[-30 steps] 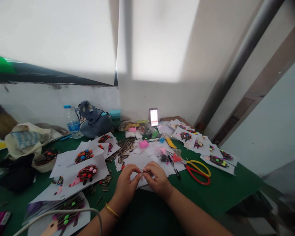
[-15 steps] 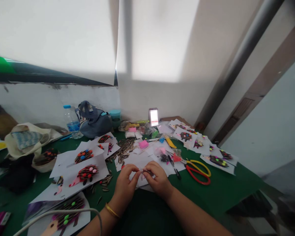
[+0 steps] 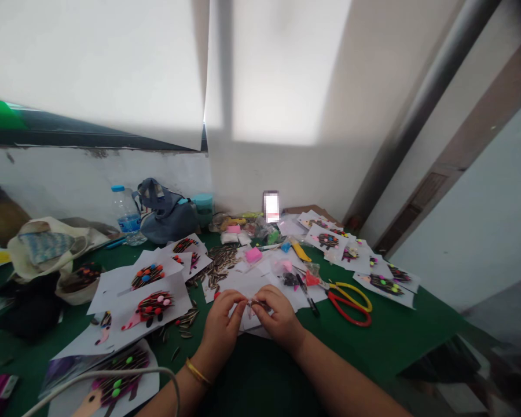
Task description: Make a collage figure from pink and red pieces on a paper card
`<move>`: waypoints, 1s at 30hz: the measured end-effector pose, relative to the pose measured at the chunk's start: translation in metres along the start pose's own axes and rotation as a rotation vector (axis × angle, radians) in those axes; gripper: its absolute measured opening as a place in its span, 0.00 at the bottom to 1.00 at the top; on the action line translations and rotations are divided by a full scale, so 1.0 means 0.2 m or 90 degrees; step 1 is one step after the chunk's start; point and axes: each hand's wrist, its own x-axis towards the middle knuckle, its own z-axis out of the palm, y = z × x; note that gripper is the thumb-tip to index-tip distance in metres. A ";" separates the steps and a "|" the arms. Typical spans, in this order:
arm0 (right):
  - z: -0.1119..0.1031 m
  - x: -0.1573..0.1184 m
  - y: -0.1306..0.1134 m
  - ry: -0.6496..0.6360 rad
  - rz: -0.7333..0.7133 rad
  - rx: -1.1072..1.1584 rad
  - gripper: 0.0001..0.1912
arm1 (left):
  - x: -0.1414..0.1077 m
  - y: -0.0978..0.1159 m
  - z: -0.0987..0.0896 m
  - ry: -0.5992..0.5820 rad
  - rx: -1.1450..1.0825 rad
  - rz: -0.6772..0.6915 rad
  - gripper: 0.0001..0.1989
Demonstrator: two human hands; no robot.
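Note:
Over the near edge of the white paper [image 3: 238,282], my left hand [image 3: 224,317] and my right hand [image 3: 278,315] meet with thumbs and forefingers pinched. Between their tips is something small, pinkish and dark, too hidden to name. A heap of striped sunflower seeds [image 3: 220,262] lies just beyond my left hand, with more seeds [image 3: 186,323] scattered beside it. To the right of my right hand are a black pen [image 3: 307,294] and scissors [image 3: 351,301] with red and yellow handles. A pink block [image 3: 254,255] sits on the paper farther back.
Seed-and-pompom hedgehog pictures [image 3: 154,304] lie at left, and more pictures [image 3: 384,284] at right. Behind stand a water bottle [image 3: 128,217], a blue bag [image 3: 169,217], a teal-lidded jar [image 3: 204,209] and a phone [image 3: 271,207]. A pale cable [image 3: 113,372] crosses the near left.
Both hands stay in nearly the same place, still pinched together. The fingertips have shifted only slightly around the small thing.

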 end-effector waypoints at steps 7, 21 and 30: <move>0.00 0.00 0.00 0.004 0.001 -0.006 0.03 | 0.01 0.01 -0.01 0.030 -0.001 -0.003 0.08; -0.01 0.01 -0.01 0.002 0.000 -0.005 0.04 | 0.01 0.02 -0.03 0.057 0.010 -0.029 0.13; -0.01 0.01 0.00 0.011 0.011 0.002 0.04 | 0.04 0.04 -0.04 0.093 0.010 -0.007 0.11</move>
